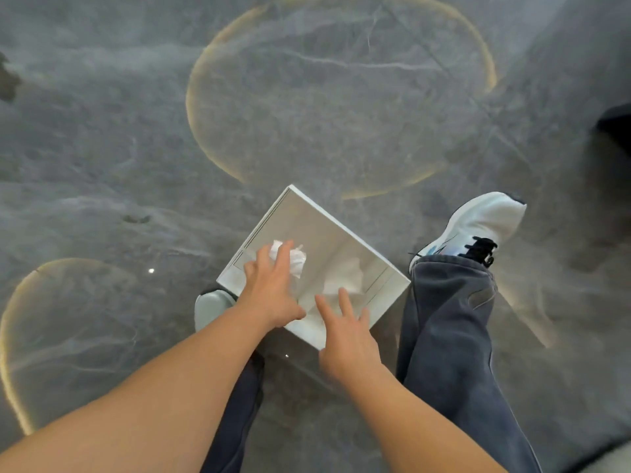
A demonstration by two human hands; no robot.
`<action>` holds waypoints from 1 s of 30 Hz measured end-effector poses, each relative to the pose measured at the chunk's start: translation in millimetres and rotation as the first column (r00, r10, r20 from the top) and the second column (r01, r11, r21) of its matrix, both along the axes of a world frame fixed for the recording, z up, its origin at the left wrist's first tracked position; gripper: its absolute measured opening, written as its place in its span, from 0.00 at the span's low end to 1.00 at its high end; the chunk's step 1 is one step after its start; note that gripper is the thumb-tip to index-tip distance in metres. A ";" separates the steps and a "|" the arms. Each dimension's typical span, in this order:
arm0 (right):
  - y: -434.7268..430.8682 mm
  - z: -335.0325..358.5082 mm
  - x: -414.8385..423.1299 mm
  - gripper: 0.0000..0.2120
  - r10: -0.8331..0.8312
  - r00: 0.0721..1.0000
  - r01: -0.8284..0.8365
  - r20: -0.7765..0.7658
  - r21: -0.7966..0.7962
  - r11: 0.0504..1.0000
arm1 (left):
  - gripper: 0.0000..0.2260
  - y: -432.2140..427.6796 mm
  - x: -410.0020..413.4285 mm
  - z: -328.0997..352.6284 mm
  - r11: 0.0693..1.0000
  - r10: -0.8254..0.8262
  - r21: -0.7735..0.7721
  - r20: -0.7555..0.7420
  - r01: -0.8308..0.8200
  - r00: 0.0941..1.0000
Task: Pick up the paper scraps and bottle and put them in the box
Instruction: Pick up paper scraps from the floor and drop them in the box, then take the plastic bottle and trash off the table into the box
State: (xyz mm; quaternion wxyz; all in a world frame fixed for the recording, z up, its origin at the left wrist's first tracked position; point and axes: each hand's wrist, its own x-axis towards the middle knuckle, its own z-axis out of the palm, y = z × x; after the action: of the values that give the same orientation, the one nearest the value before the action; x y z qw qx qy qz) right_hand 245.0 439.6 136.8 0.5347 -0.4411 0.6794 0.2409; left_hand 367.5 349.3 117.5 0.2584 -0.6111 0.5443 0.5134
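Note:
A white open box sits on the grey marble floor between my feet. My left hand hovers over its left side, fingers spread, with a crumpled white paper scrap just under the fingertips; whether the fingers still touch it is unclear. A second white paper scrap lies inside the box toward the right. My right hand is over the near edge of the box, fingers apart and holding nothing. No bottle is in view.
My right shoe and jeans leg stand right of the box; my left shoe is at its near-left corner. Pale light rings mark the floor. A dark object sits at the right edge.

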 end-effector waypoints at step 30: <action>-173.5 304.5 -530.0 0.25 -0.820 0.563 0.706 -0.104 -0.456 0.542 | 0.16 -219.4 -548.8 320.8 0.534 -0.818 -0.413 -0.033 0.738 0.574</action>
State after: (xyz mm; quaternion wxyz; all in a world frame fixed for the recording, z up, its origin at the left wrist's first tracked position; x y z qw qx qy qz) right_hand -285.0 266.0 441.3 0.3818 -0.1432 0.9091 -0.0854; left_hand -181.3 129.9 438.3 0.2833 -0.2761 0.8679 0.3004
